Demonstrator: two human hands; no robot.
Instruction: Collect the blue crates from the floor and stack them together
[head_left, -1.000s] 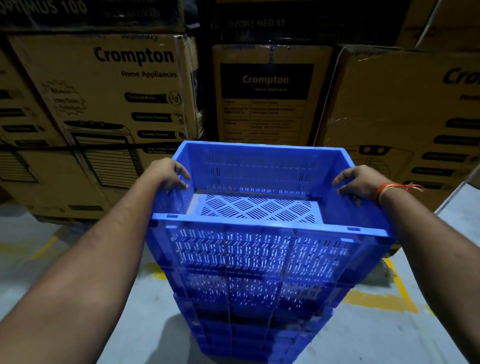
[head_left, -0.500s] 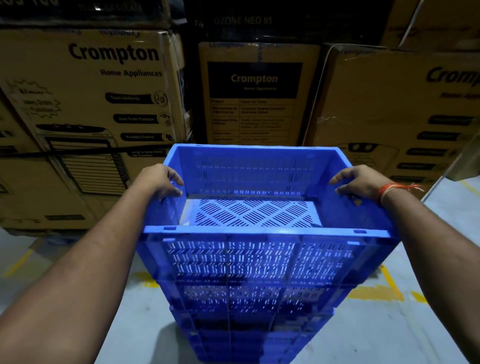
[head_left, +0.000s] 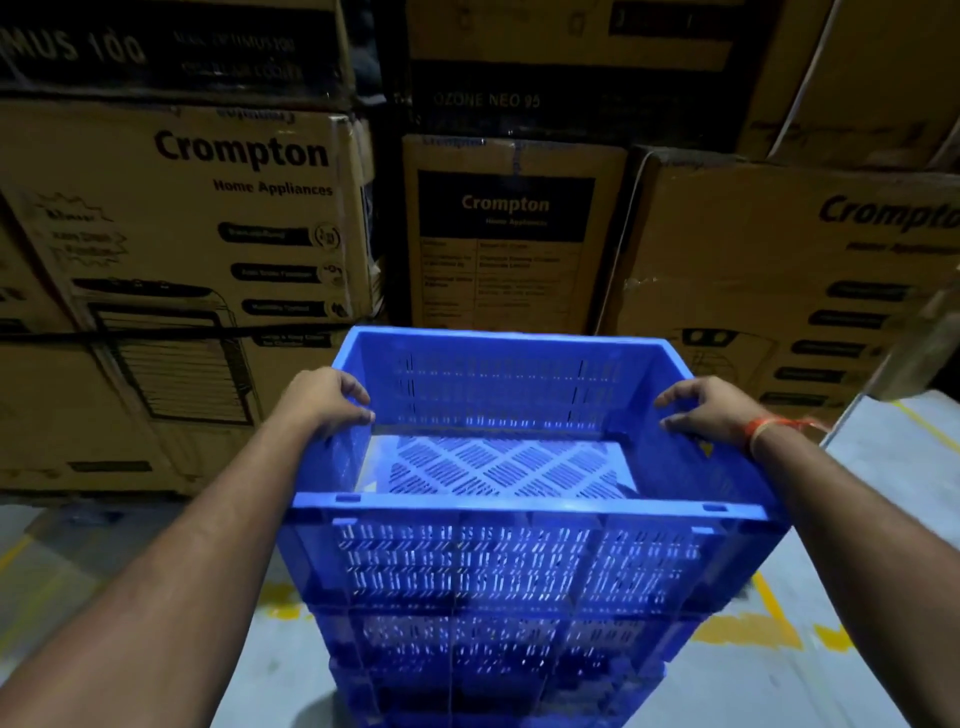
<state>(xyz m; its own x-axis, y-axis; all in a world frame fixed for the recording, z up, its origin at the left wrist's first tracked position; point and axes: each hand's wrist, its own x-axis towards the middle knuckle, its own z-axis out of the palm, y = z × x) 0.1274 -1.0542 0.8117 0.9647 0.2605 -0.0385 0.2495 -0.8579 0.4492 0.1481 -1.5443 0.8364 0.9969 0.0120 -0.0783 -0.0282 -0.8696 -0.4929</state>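
Note:
A blue slotted plastic crate (head_left: 524, 512) sits on top of a stack of blue crates (head_left: 493, 660) right in front of me. It is empty, with its patterned floor in view. My left hand (head_left: 324, 400) grips the top crate's left rim, fingers curled over the edge. My right hand (head_left: 709, 410), with an orange thread at the wrist, grips the right rim the same way. The lower part of the stack runs out of view at the bottom.
Tall cardboard appliance boxes (head_left: 208, 249) stand stacked close behind the crates, forming a wall across the whole back. The grey concrete floor (head_left: 779, 691) has worn yellow lines (head_left: 748, 629) on both sides of the stack.
Both hands keep their grip on the top crate's rims. The view has shifted slightly, and the crate has settled a little lower on the stack.

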